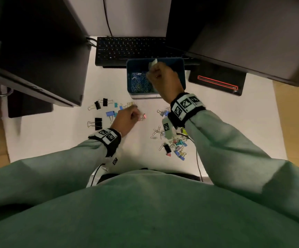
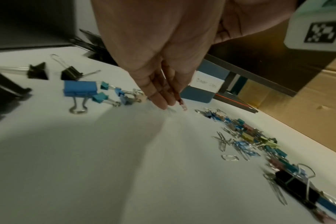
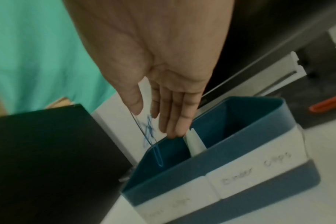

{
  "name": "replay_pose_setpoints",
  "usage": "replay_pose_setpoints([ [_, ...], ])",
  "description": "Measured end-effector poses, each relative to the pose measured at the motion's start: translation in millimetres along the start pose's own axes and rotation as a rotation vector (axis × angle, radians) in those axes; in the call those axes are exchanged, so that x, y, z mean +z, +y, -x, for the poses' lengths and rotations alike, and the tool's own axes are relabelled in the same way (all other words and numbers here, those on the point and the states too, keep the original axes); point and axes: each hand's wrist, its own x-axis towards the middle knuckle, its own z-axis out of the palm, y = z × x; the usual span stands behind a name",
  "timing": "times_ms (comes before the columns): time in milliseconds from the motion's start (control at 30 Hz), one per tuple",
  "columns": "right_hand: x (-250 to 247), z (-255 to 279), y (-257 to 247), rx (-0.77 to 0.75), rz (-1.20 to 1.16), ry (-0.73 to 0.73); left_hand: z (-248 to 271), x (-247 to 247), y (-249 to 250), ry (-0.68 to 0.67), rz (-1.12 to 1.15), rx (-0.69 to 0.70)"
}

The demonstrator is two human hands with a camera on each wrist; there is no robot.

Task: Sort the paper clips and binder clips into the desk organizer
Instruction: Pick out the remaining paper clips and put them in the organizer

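Right wrist: organizer (image 3: 240, 153) label (image 3: 259, 171) "Binder Clips".

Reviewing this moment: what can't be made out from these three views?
- Organizer's right compartment: head view, right hand covers it.
- Near label: right wrist view, blurred, unreadable.
- What the left hand pinches: left wrist view, motion-blurred.
- Mixed clip pile: smeared, uncountable.

Your blue desk organizer (image 1: 180, 68) sits at upper centre of the head view, a white divider (image 3: 194, 144) splitting it; blue paper clips (image 1: 139, 83) heap in its left compartment. Black and blue binder clips (image 1: 98, 123) lie centre-left, mixed loose clips (image 1: 173, 142) lower right.
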Motion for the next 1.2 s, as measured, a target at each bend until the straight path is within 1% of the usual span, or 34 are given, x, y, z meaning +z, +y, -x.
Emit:
replay_pose_setpoints([
  [67, -3.0, 11.0, 4.8, -0.12, 0.199, 0.011, 4.0, -3.2, -4.4, -0.079, 0.089, -0.046],
  [100, -3.2, 21.0, 13.6, -0.176, 0.274, -0.006, 5.8, -3.3, -5.9, -0.119, 0.136, -0.068],
  [133, -3.3, 33.8, 25.3, -0.201, 0.347, -0.062, 8.1, -3.1, -6.7, -0.148, 0.167, -0.086],
  [233, -3.2, 80.3, 70.2, -0.104, 0.619, -0.362, 11.4, -0.4, -11.2, -0.149, 0.154, -0.102],
  [267, -3.1, 94.9, 84.1, -0.096, 0.71, -0.429, 11.7, 0.0, -12.1, -0.138, 0.139, -0.098],
  [333, 1.0, 115.2, 105.1, -0.12, 0.86, -0.476, 11.3, -0.5, -13.8, -0.123, 0.102, -0.079],
  [400, 8.0, 122.0, 116.5, -0.144, 0.913, -0.445, 11.3, -1.4, -14.8, -0.125, 0.066, -0.054],
  [467, 14.9, 119.3, 120.6, -0.163, 0.893, -0.392, 10.8, -1.9, -15.7, -0.114, 0.015, -0.018],
  [533, 22.8, 112.7, 121.5, -0.166, 0.887, -0.375, 7.9, -1.4, -19.0, -0.083, -0.083, 0.008],
  [633, 29.8, 104.5, 120.0, -0.128, 0.85, -0.372, 5.0, 4.4, -19.9, 0.026, -0.254, 0.091],
  [667, 29.9, 102.2, 120.1, -0.104, 0.81, -0.371, 6.8, 8.3, -16.3, 0.033, -0.299, 0.136],
  [700, 28.3, 100.5, 118.9, -0.076, 0.754, -0.367, 9.5, 13.7, -12.1, -0.013, -0.345, 0.187],
  [733, 26.2, 99.2, 117.2, -0.042, 0.689, -0.355, 13.5, 20.4, -5.5, -0.094, -0.393, 0.234],
  [800, 19.7, 96.5, 112.8, 0.031, 0.545, -0.304, 19.2, 35.8, 7.8, -0.25, -0.5, 0.279],
  [833, 15.8, 95.6, 110.5, 0.062, 0.471, -0.265, 19.4, 42.7, 12.6, -0.29, -0.55, 0.291],
  [867, 11.2, 94.5, 107.5, 0.091, 0.397, -0.218, 18.0, 49.7, 16.6, -0.313, -0.586, 0.295],
  [967, -2.6, 87.6, 85.6, 0.133, 0.17, -0.089, 11.3, 63.0, 25.6, -0.302, -0.618, 0.332],
  [1033, -8.3, 74.7, 60.9, 0.083, 0.051, -0.041, 8.8, 63.5, 32.8, -0.309, -0.626, 0.336],
  [1100, -7.2, 52.9, 36.8, 0.007, -0.034, -0.006, 7.2, 63.8, 35.9, -0.316, -0.643, 0.369],
  [1200, 3.3, 17.0, 13.8, -0.07, -0.02, 0.012, 4.8, 63.6, 38.2, -0.332, -0.635, 0.37],
])
